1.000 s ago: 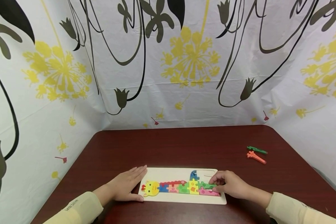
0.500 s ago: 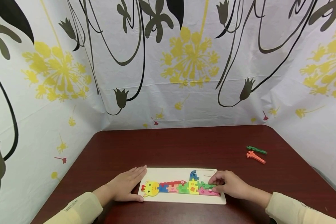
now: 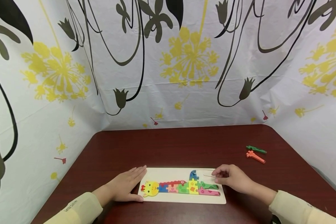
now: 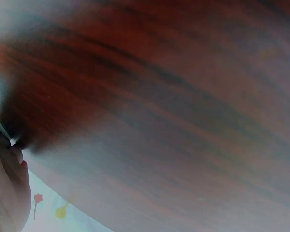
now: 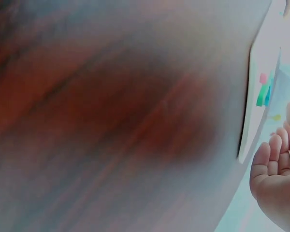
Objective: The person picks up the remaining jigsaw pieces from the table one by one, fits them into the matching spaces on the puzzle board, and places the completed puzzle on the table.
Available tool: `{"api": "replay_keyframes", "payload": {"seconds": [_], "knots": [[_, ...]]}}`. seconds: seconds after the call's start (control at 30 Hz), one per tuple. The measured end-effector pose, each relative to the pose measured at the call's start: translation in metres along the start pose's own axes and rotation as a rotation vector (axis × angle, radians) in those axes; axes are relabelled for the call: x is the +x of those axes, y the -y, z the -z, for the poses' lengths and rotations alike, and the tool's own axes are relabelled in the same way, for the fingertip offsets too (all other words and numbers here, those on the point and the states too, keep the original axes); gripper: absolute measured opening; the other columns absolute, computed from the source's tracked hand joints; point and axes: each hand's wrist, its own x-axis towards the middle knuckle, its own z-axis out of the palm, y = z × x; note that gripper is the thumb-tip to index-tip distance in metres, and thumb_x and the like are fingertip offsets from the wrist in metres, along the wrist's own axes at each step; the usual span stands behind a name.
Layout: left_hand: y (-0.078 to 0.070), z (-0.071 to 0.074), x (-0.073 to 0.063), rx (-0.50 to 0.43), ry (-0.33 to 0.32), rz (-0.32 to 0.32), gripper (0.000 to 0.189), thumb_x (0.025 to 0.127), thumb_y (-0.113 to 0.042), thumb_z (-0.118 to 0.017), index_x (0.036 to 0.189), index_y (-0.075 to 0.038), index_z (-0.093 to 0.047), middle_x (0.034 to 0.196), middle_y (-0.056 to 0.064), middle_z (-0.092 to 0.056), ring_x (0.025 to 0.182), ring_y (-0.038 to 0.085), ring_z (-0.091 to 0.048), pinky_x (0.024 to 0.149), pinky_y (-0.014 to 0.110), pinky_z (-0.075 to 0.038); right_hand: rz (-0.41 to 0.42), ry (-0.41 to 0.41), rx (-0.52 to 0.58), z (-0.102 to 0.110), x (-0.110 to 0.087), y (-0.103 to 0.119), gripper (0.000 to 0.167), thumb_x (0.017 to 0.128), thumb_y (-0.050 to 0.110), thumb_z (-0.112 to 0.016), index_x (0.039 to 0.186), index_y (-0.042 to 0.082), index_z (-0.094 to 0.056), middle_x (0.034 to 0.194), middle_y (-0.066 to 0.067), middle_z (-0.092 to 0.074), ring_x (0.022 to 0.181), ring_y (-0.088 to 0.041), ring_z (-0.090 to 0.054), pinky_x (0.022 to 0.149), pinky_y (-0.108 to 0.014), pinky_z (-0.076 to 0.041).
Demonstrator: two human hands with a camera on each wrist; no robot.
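Note:
A cream wooden puzzle board (image 3: 170,173) lies flat, carrying a giraffe picture made of coloured pieces with a yellow head (image 3: 150,189). My left hand (image 3: 126,185) rests against the board's left end, its fingers straight. Just above the board's upper right corner is my right hand (image 3: 232,179), its fingers loosely bent, with nothing seen between them. Below it, the green leg piece (image 3: 208,186) and the pink leg piece (image 3: 209,193) lie in the board. A blue piece (image 3: 193,175) sits beside an outlined bare slot. The right wrist view catches the curled fingers (image 5: 273,150) near the board.
Two loose puzzle pieces, one green (image 3: 256,149) and one orange (image 3: 255,156), lie at the right on the dark red table (image 3: 170,149). A patterned white curtain (image 3: 156,68) hangs behind the table and at both sides.
My right hand has let go of the green leg piece and moved up and slightly right, uncovering the piece's end. The left hand and the board have stayed put.

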Motion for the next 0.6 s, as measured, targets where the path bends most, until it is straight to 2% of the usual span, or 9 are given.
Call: {"api": "replay_keyframes", "payload": {"seconds": [0.33, 0.6], "knots": [[0.0, 0.0, 0.0, -0.015, 0.003, 0.008, 0.101, 0.087, -0.079, -0.032, 0.154, -0.003, -0.021, 0.16, 0.011, -0.02, 0.144, 0.024, -0.024, 0.113, 0.043, -0.026, -0.078, -0.133, 0.088, 0.021, 0.0, -0.006, 0.028, 0.085, 0.015, -0.076, 0.107, -0.001, -0.069, 0.088, -0.006, -0.064, 0.08, -0.018, -0.058, 0.064, -0.026, -0.05], [0.0, -0.001, 0.0, -0.003, -0.006, -0.004, 0.101, 0.088, -0.078, -0.032, 0.154, -0.003, -0.021, 0.16, 0.012, -0.019, 0.144, 0.024, -0.024, 0.113, 0.043, -0.026, -0.161, -0.224, 0.073, 0.049, -0.002, -0.018, 0.041, 0.087, 0.025, -0.075, 0.117, -0.001, -0.066, 0.096, -0.008, -0.065, 0.084, -0.018, -0.057, 0.067, -0.031, -0.052]]}}
